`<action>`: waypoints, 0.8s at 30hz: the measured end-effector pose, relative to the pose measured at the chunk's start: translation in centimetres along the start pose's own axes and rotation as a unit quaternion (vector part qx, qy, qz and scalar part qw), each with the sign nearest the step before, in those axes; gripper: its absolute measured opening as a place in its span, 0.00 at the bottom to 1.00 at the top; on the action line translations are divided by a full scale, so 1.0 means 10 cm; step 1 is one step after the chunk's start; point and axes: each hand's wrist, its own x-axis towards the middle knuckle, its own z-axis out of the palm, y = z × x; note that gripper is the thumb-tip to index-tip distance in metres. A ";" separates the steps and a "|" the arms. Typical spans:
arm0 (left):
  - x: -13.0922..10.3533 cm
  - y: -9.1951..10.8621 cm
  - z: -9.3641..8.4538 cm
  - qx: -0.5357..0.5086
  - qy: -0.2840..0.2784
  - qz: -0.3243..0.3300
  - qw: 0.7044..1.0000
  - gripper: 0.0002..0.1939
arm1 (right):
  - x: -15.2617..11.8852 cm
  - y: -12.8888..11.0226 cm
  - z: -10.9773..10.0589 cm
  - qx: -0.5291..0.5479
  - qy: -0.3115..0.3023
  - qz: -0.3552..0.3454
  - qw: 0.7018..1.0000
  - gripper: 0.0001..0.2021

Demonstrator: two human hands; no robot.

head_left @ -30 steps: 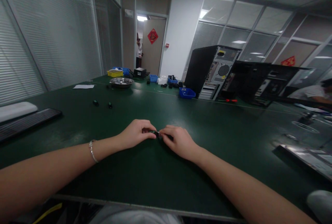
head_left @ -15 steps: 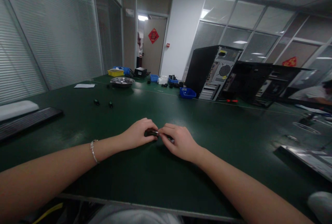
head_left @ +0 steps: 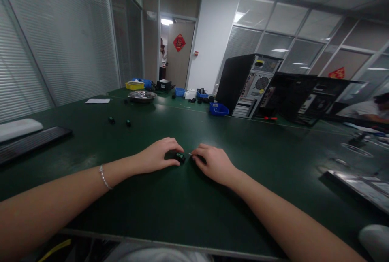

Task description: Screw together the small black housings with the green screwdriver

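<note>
A small black block with a green mark sits on the green table between my hands. My left hand is around its left side, thumb and fingers apart, with a gap between them. Just right of the block, my right hand is closed in a pinch on a thin, light-coloured piece whose tip points left. The rest of that piece is hidden by the fingers. Two similar small dark blocks, one at the left and one beside it, lie farther back on the table.
A keyboard is at the left. Farther back are a metal bowl, a blue bin and a computer tower. A flat metal-edged panel lies at the right. Another person sits at the far right.
My hands have moved slightly apart. The left fingers have opened from the black block, which now shows its green mark, and the right hand has drawn back to the right with the thin piece.
</note>
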 end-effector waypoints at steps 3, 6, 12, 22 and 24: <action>0.00 0.01 0.01 0.003 -0.008 -0.005 1.000 0.11 | -0.01 -0.02 -0.02 0.002 -0.007 -0.004 1.000 0.10; -0.01 0.02 0.01 0.008 -0.005 -0.014 1.000 0.14 | -0.02 -0.05 -0.04 0.006 -0.011 -0.009 1.000 0.09; -0.02 0.02 -0.01 0.011 0.007 0.002 1.000 0.12 | -0.02 0.00 -0.03 0.009 -0.002 0.000 1.000 0.10; -0.05 0.06 -0.16 0.050 0.014 0.088 0.995 0.13 | -0.02 -0.03 -0.04 0.075 0.029 -0.033 0.996 0.11; -0.05 0.04 -0.17 0.065 0.007 0.100 0.993 0.17 | -0.02 -0.05 -0.03 0.091 0.030 -0.049 0.994 0.11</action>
